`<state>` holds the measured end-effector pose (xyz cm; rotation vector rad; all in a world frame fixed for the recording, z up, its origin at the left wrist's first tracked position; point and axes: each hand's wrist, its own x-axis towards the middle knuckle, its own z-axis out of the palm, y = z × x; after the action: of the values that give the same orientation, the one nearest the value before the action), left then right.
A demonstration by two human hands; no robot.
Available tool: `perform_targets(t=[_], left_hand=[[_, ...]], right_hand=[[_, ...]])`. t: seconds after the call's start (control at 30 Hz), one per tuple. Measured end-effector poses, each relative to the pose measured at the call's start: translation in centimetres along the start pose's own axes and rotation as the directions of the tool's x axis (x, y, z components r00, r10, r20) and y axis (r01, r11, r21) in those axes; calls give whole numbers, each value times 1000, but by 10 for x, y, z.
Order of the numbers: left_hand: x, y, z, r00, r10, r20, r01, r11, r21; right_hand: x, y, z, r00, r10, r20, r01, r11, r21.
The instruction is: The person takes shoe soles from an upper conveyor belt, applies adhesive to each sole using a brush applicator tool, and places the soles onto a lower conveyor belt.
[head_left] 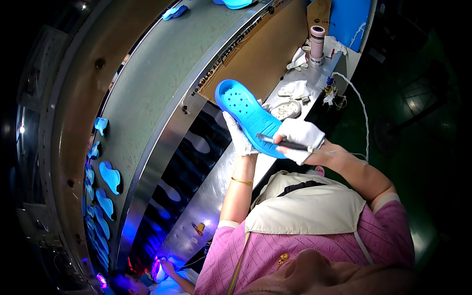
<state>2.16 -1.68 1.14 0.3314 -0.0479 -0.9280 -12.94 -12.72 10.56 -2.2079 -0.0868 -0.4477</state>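
while left fingers (231,124) clasp the blue shoe sole (253,120) and right fingers (280,139) grip a black-handled tool (295,146), from afar i judge the sole light, springy, best held by its edges.

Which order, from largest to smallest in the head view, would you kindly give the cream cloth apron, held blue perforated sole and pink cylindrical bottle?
1. Cream cloth apron
2. Held blue perforated sole
3. Pink cylindrical bottle

Grey-green belt (172,73): blue soles (109,177) clustered toward left edge | metal bench (209,209): pink flask (317,44), crumpled white gloves (295,90), pale perforated shoe (286,110), small red-and-yellow item (198,228)
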Motion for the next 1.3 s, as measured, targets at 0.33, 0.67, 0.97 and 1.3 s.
perform_targets(t=[0.33,0.67,0.97,1.3], left_hand=[[-30,-15,50,997,16,81,-2,985,-174],[-13,-13,32,978,108,177,-104,994,-36],[-9,-2,43,981,67,182,-40,988,-149],[-9,9,44,985,-23,172,33,998,-55]], right_hand=[[18,15,-34,945,326,-20,-306,906,292],[5,-11,-8,984,165,68,-178,885,430],[0,-3,10,987,-77,-139,102,978,184],[0,1,-4,959,229,168,-284,750,597]])
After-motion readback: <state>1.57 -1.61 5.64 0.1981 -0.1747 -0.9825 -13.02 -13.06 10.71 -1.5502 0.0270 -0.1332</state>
